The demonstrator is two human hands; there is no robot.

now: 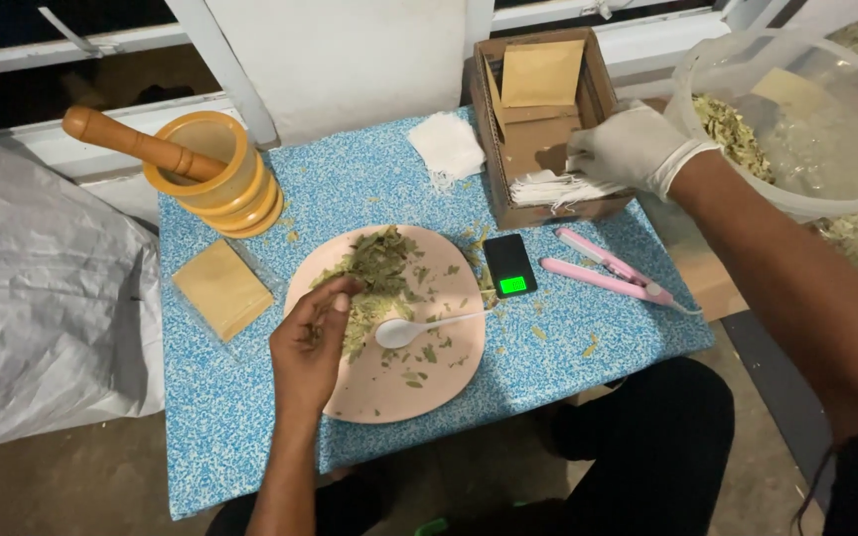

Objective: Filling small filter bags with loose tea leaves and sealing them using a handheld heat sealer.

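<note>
Pinching dried leaves (374, 268) over the pink plate (369, 392), the left hand (312, 342) has its fingers closed; a white spoon (404, 330) lies just beside them. The gloved right hand (638, 147) grips white sachets (558, 189) at the cardboard box (508, 149).

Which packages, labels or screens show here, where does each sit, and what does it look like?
Cardboard box: table's back right, brown, open, holding tan pouches; the gloved right hand is at its white sachets.
Flat pouch: table's left, tan, square.
Pocket scale: right of the pink plate, black, screen lit green.
</note>
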